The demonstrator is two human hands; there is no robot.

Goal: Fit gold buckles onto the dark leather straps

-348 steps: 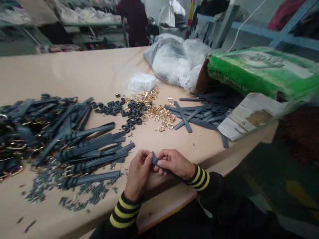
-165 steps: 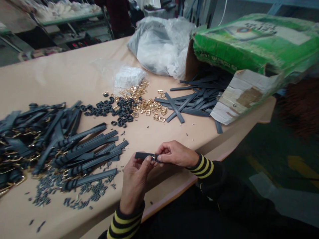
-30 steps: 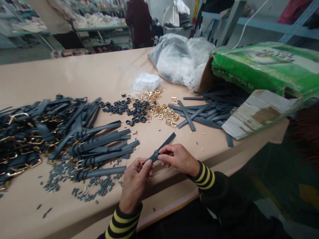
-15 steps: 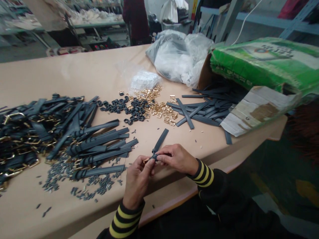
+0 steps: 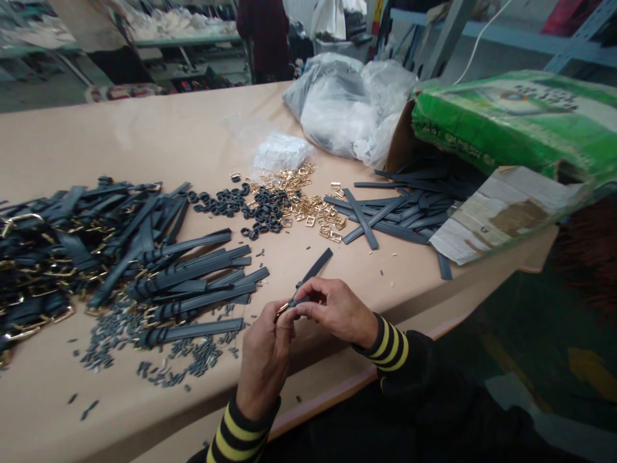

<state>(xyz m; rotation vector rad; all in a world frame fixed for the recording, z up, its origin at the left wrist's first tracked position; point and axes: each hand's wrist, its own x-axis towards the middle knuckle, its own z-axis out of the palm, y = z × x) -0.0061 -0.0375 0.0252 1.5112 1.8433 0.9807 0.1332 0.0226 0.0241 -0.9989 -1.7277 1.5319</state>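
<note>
1. We see the dark strap (image 5: 317, 265) between both hands over the near edge of the bench (image 5: 159, 141), its long axis slanting away from us and rightward.
2. Left hand (image 5: 263, 363): fingers closed around the near end, at the gold buckle (image 5: 283, 308). Thumb and fingertips partly hide the grip.
3. Right hand (image 5: 340, 314): fingers pinched on the strap just beyond the buckle, coming in from the right, across its long axis. The two sets of fingertips meet or nearly so; we cannot tell which.
4. The free end points up and away, beyond the right fingers. We judge the right hand nearer to it, the left nearer to the buckle.
5. Dark loops (image 5: 263, 218) and loose gold buckles (image 5: 311, 212) lie farther out, well apart from both hands.
</note>
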